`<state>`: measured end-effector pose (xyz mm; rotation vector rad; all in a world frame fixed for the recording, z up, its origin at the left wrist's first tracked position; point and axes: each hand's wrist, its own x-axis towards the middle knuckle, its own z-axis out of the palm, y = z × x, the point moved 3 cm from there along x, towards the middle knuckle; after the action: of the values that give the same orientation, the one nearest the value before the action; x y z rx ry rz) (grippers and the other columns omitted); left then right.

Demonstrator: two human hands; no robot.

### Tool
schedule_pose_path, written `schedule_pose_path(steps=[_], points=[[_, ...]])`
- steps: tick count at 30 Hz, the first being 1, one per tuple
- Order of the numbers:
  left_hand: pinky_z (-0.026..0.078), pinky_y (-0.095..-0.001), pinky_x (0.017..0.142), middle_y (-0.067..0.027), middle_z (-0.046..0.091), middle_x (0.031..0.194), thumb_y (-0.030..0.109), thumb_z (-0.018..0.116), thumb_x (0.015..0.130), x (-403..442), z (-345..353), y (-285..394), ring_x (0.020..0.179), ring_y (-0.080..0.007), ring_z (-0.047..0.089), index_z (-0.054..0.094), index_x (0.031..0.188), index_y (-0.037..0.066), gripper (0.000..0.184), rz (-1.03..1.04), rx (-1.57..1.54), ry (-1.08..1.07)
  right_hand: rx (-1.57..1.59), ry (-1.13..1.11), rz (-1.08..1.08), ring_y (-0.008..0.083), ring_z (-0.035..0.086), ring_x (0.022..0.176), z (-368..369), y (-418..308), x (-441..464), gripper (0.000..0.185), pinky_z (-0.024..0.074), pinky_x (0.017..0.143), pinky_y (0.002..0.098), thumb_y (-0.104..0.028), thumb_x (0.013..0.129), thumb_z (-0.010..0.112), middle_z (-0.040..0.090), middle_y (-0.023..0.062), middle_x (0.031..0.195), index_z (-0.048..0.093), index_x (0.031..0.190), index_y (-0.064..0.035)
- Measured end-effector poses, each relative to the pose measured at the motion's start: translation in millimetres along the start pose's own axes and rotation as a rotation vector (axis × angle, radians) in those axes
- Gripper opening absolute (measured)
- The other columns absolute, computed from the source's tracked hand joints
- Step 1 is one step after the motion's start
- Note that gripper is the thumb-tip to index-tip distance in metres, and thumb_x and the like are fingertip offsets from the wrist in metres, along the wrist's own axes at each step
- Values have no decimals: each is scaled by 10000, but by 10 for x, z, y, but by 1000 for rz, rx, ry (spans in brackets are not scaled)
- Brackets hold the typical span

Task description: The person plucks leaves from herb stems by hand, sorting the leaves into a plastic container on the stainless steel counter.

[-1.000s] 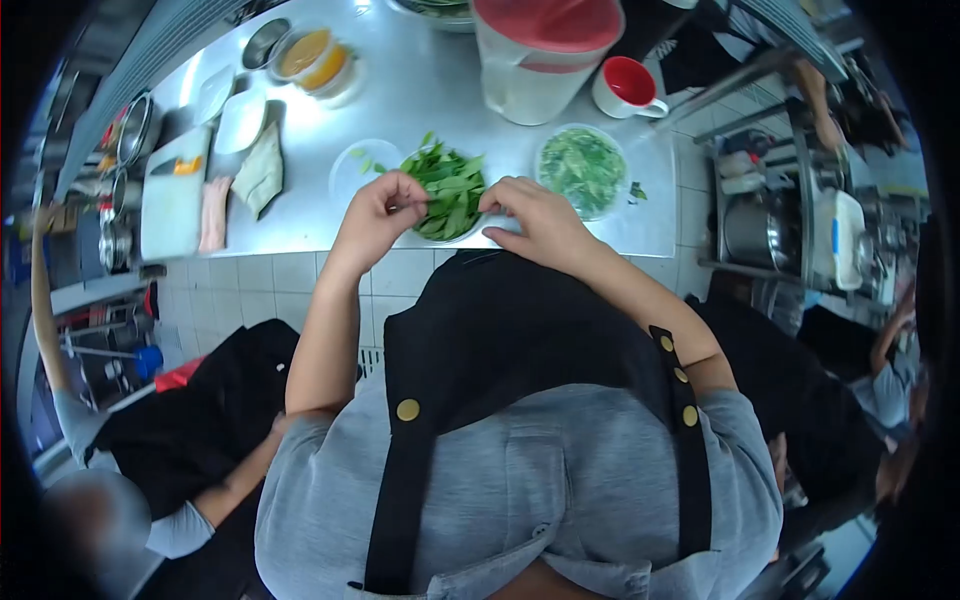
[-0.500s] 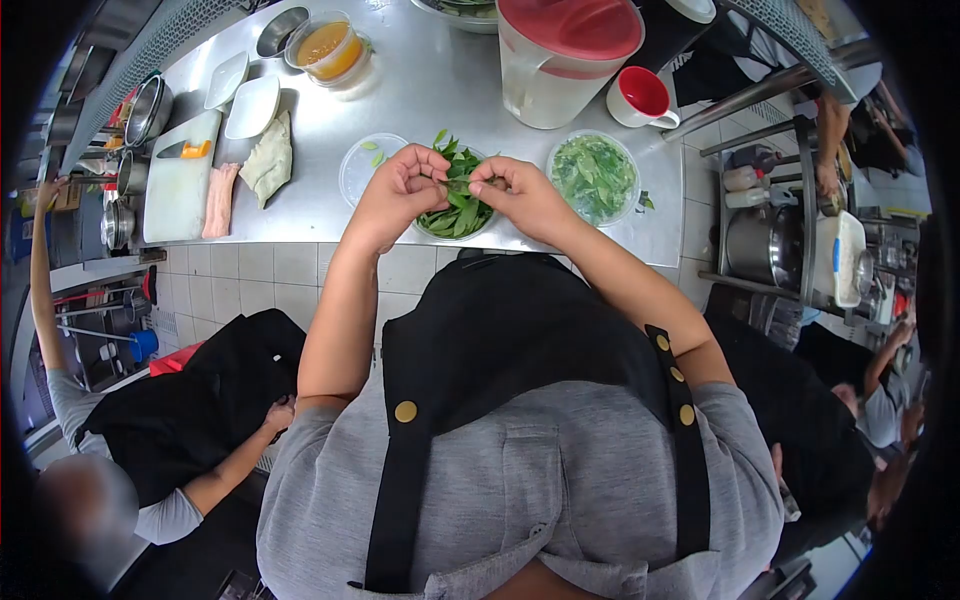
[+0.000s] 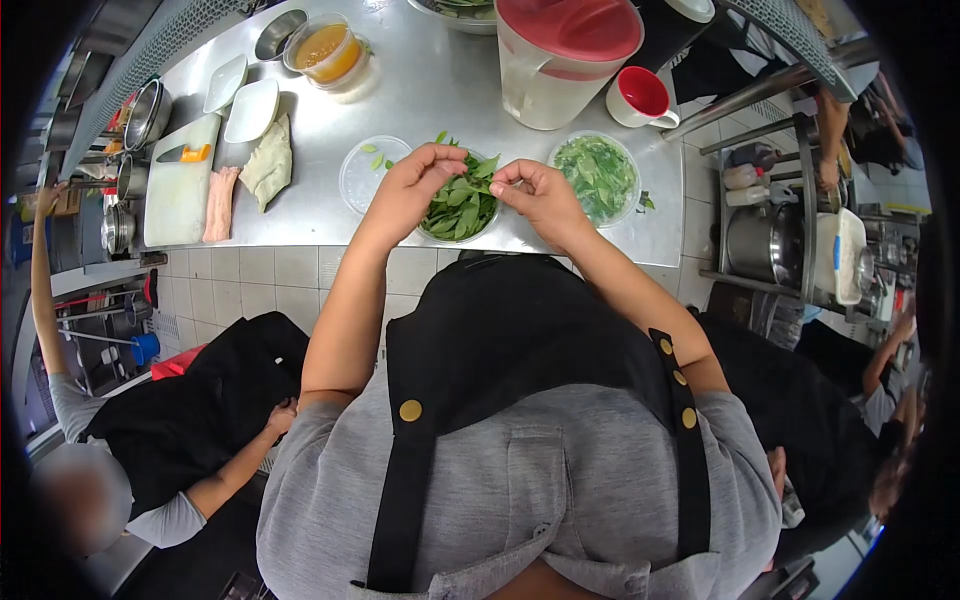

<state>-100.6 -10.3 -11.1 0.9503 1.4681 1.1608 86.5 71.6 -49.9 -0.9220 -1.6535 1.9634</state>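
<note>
The left hand (image 3: 415, 190) is held over green leaves (image 3: 462, 210) in a bowl (image 3: 458, 242) at twelve o'clock, apart from the right hand (image 3: 545, 203); any grip cannot be told.
Leaves are best pinched lightly. A cutting board (image 3: 180, 205) is set on the metal worktop (image 3: 330, 120) at ten; a rack (image 3: 803, 200) is seen at two.

Left hand (image 3: 412, 190) and right hand (image 3: 543, 200) were apart over green leaves (image 3: 462, 208), digits curled in; grip on a leaf unclear. Clear dish (image 3: 358, 188) with leaf bits sat left, tub (image 3: 637, 196) of greens right. Jug (image 3: 540, 98), red-lined mug (image 3: 622, 110) stood behind; cutting board (image 3: 178, 215), knife (image 3: 196, 153), pink strip (image 3: 220, 204) lay far left.
</note>
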Motion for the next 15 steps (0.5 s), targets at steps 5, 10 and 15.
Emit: schedule_pose_path(steps=[5, 10, 15], points=[[459, -245, 838, -5, 661, 970, -12, 692, 879, -17, 13, 24, 870, -86, 555, 631, 1177, 12, 306, 117, 173, -15, 24, 19, -16, 45, 559, 715, 31, 23, 38, 136, 467, 679, 218, -108, 905, 743, 686, -7, 853, 712, 978, 4], [460, -239, 823, -4, 665, 934, -28, 714, 857, -132, -76, 101, 849, -84, 549, 642, 1147, 13, 302, 184, 281, 109, 119, 78, 112, 124, 624, 782, 39, 58, 102, 143, 507, 737, 263, -91, 890, 738, 708, 20, 881, 747, 1025, -47], [464, -241, 807, -8, 679, 933, -17, 732, 850, -240, -302, 111, 839, -86, 548, 645, 1138, 8, 302, 197, 346, 243, -981, 71, -411, 223, 626, 812, 153, -121, 132, 251, 512, 710, 305, -151, 874, 725, 644, 47, 911, 744, 1124, -166]])
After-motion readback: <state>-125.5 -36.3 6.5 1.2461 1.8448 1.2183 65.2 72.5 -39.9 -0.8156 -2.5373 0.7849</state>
